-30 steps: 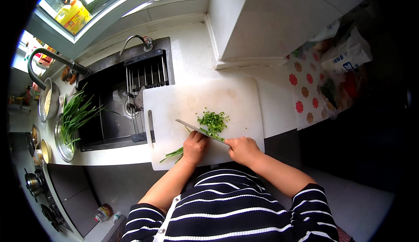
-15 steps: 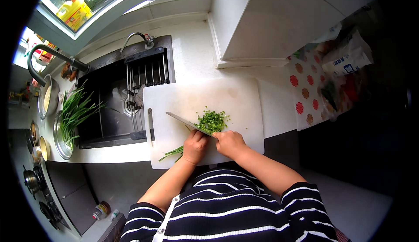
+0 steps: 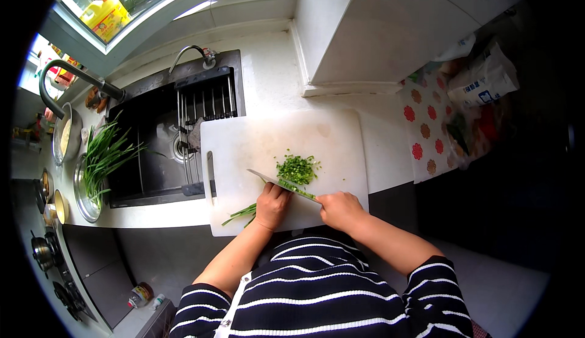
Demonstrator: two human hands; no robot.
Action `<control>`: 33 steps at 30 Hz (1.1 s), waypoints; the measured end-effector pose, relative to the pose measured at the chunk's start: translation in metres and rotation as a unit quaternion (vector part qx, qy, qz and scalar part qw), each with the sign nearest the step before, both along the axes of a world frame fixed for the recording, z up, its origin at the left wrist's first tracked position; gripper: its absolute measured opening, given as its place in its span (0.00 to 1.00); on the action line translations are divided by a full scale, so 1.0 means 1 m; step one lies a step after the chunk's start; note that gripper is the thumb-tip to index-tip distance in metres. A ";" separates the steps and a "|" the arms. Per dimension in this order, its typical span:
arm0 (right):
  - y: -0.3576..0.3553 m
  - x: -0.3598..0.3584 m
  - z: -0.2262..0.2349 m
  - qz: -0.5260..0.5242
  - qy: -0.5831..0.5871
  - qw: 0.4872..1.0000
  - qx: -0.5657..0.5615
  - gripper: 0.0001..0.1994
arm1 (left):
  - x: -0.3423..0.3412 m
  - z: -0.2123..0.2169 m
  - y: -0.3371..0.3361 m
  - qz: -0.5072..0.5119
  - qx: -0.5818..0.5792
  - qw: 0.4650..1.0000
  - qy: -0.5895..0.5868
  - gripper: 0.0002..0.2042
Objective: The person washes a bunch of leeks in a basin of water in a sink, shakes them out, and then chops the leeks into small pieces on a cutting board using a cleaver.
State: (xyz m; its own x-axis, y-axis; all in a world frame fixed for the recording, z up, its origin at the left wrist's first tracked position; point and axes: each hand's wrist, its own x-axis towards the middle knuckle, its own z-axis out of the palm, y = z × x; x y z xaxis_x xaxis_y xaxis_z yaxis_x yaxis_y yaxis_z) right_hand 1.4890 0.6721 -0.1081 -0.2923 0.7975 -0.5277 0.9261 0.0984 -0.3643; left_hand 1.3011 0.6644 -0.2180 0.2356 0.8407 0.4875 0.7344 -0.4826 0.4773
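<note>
One white rectangular plastic cutting board (image 3: 268, 143) on desk. Left hand (image 3: 272, 206), fingers curled, pins one bunch of long green chives (image 3: 242, 213); right hand (image 3: 341, 209), fingers closed, holds one steel-bladed knife (image 3: 280, 184). One chopped pile (image 3: 297, 168) lies just far.

To your left you have a dark sink (image 3: 146, 155) with a wire rack (image 3: 204, 103) and curved tap (image 3: 64, 76), a bowl of uncut green stalks (image 3: 100, 161) beside it, a yellow bottle (image 3: 106, 15) on the windowsill, and a dotted cloth (image 3: 426, 124) at right.
</note>
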 end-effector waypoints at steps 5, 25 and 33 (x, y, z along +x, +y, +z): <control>0.013 -0.021 -0.012 0.005 -0.027 0.999 -0.023 0.12 | 0.001 0.002 0.001 0.001 -0.007 1.000 -0.004 0.08; -0.006 0.002 -0.006 -0.022 0.045 0.998 0.028 0.14 | -0.006 0.008 -0.008 -0.033 -0.038 0.999 0.010 0.11; 0.000 -0.011 -0.011 0.014 -0.003 1.000 0.000 0.13 | -0.010 0.002 -0.009 -0.028 -0.021 0.999 -0.007 0.10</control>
